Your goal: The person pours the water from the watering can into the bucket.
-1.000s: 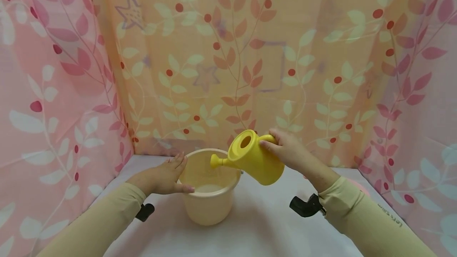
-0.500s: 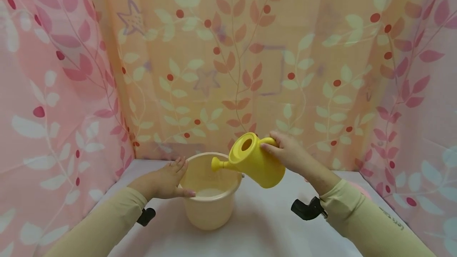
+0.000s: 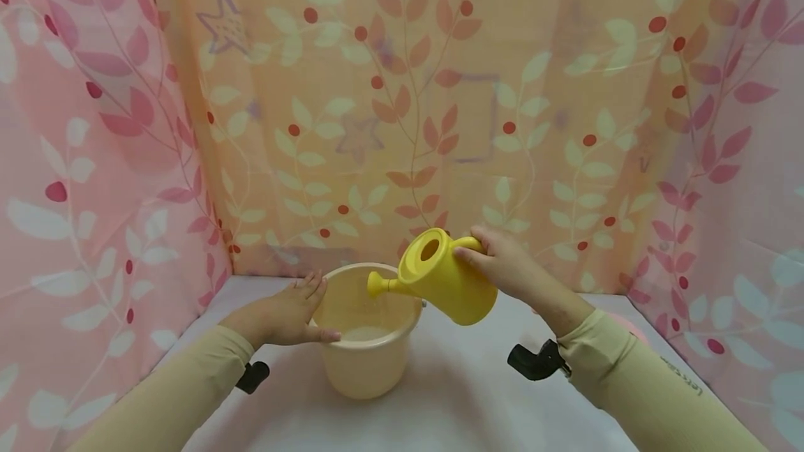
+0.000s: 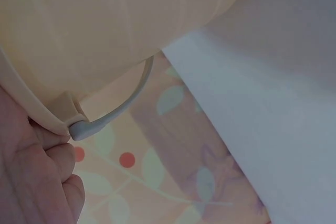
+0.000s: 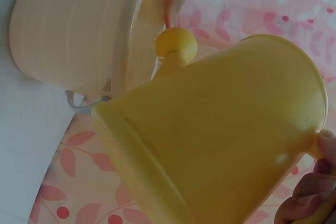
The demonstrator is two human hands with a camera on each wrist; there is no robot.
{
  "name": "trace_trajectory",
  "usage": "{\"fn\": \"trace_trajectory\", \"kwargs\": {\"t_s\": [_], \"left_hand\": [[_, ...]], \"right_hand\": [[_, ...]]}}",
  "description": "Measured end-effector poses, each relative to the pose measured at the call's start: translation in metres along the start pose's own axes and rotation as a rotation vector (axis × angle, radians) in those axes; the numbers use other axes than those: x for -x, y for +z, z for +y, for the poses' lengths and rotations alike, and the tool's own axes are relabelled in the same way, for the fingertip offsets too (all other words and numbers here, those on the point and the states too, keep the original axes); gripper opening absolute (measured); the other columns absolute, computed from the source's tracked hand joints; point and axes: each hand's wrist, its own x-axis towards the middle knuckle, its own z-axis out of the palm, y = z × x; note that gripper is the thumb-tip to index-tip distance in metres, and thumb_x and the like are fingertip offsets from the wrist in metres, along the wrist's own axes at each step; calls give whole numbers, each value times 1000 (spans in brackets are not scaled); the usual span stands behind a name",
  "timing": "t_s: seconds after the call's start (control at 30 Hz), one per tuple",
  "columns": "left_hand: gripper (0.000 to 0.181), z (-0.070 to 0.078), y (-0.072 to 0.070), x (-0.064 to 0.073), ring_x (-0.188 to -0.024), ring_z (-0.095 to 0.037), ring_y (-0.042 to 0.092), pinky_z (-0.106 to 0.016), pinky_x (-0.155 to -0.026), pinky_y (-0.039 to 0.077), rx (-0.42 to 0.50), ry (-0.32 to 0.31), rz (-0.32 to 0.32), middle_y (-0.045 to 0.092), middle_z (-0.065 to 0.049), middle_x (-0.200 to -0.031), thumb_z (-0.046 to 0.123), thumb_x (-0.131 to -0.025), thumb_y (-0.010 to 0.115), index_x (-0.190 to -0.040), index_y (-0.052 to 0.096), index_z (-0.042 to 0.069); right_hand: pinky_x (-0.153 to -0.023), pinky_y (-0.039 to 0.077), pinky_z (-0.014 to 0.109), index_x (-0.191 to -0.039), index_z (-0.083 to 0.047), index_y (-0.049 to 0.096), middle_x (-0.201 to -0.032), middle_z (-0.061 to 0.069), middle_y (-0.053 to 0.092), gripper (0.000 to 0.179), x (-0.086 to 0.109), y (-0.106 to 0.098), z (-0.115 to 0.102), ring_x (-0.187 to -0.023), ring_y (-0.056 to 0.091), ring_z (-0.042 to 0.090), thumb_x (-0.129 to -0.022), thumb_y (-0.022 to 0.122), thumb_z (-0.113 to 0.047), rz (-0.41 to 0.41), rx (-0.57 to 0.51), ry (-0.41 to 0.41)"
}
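Note:
In the head view, my right hand grips the handle of a yellow watering can. The can is held in the air, tilted left, so its round sprinkler head hangs over the mouth of a cream bucket. Whether water is coming out is too faint to tell. My left hand rests on the bucket's left rim, fingers spread and thumb along the front edge. The left wrist view shows fingers touching the rim beside the grey bucket handle. From the right wrist, the can's body hides part of the bucket's opening.
The bucket stands upright on a white tabletop. Patterned leaf curtains enclose the back and both sides. A pink object lies partly hidden behind the right forearm. Black camera mounts stick out below both wrists.
The view has shifted slightly with the head. Both hands, the watering can and the bucket keep the same positions relative to each other.

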Motion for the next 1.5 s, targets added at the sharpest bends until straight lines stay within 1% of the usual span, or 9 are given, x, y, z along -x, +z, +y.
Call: {"fn": "trace_trajectory", "kwargs": {"t_s": [0.3, 0.53, 0.8, 1.07, 1.23, 1.5], "left_hand": [[111, -2, -2, -1, -137, -38, 7, -53, -108, 12, 1, -2, -3, 10, -28, -148, 75, -75, 45, -140, 18, -11], [111, -2, -3, -2, -138, -37, 6, -51, -109, 12, 2, 5, -4, 9, -27, -148, 75, -75, 43, -141, 17, -10], [113, -4, -1, -5, -138, -36, 6, -50, -110, 12, -20, -3, -6, 8, -24, -149, 78, -74, 40, -142, 16, -9], [114, -5, 0, -3, -138, -35, 5, -50, -110, 11, -21, -11, -14, 6, -24, -150, 79, -73, 40, -142, 15, -8], [113, -4, -1, -2, -138, -36, 5, -51, -109, 12, -17, -9, -14, 6, -25, -149, 78, -74, 41, -142, 16, -9], [111, -2, -1, 0, -138, -37, 7, -52, -109, 13, 9, -7, -23, 7, -26, -149, 75, -75, 44, -141, 18, -11]], "right_hand": [[-56, 41, 29, -77, -6, 48, -65, 4, 44, 27, -2, 1, -1, -62, 46, 19, -89, 60, -27, -9, -20, -18], [-58, 41, 30, -80, -6, 48, -67, 5, 45, 27, -1, -2, -1, -64, 46, 20, -90, 58, -29, -20, -26, 21], [-58, 43, 29, -81, -5, 48, -69, 6, 46, 28, -1, -4, -5, -64, 47, 20, -90, 57, -30, -38, -16, 29], [-60, 43, 30, -81, -5, 49, -70, 6, 47, 25, -2, -3, -5, -66, 47, 21, -90, 59, -26, -31, -16, 17], [-59, 43, 30, -80, -6, 49, -72, 6, 47, 26, -2, -4, -6, -66, 47, 20, -90, 59, -27, -29, 0, 13], [-60, 44, 29, -82, -7, 49, -74, 7, 48, 28, -2, -4, -8, -68, 49, 21, -90, 58, -32, -46, 19, 43]]}}
